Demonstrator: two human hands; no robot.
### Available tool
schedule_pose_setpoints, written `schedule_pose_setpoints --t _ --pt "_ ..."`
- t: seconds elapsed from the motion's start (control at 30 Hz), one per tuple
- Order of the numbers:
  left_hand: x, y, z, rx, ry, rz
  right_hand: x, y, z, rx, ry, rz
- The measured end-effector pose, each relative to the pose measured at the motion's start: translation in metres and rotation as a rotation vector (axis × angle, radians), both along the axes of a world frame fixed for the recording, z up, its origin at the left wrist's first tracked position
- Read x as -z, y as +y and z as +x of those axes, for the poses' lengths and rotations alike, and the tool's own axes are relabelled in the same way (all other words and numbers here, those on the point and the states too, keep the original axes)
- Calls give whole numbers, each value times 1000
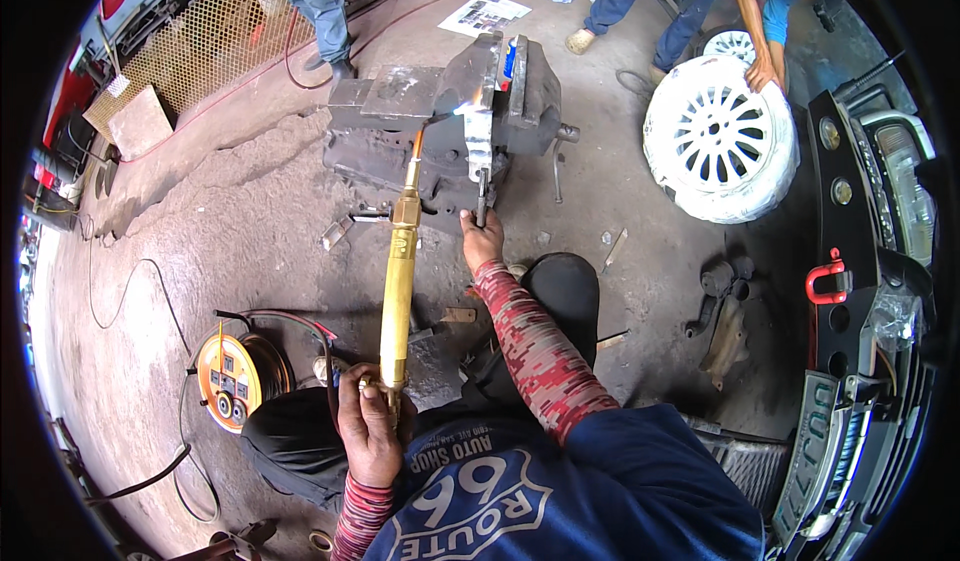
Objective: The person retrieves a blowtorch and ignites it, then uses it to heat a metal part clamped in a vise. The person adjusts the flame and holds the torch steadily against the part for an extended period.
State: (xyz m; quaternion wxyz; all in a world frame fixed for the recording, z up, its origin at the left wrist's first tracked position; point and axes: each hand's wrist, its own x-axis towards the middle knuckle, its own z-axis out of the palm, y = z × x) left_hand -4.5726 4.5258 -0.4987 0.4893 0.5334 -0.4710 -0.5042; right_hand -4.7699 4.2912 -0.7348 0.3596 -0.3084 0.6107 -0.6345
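Observation:
My left hand (372, 416) is closed round the valve end of a long brass gas torch (398, 306). The torch points away from me, and its dark bent tip ends beside a bright flame (468, 108). That flame meets a silvery metal part (480, 139) standing at the jaws of a big grey bench vise (400, 91). Beyond the torch, my right hand (482, 239) grips a slim dark metal tool (483, 201) that reaches up to the lower end of the silvery part. The tool's exact kind is hard to make out.
An orange cable reel (232, 381) stands left of my leg, with hoses and cords nearby. A co-worker's hands rest on a whitened wheel (715, 131) at the far right. A car bumper (835, 261) with a red shackle lines the right side. Another person's legs (312, 11) stand behind the vise.

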Motion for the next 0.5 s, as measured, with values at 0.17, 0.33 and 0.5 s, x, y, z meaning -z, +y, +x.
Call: schedule_pose_setpoints --t 0.17,0.33,0.5 --pt "6 -3 -3 -5 -28 -30 8 -1 -3 19 22 -17" --pt "-2 -5 -1 36 51 87 11 -4 -3 33 88 -9" --pt "-4 -7 -3 42 -45 39 8 -2 -2 28 85 9"
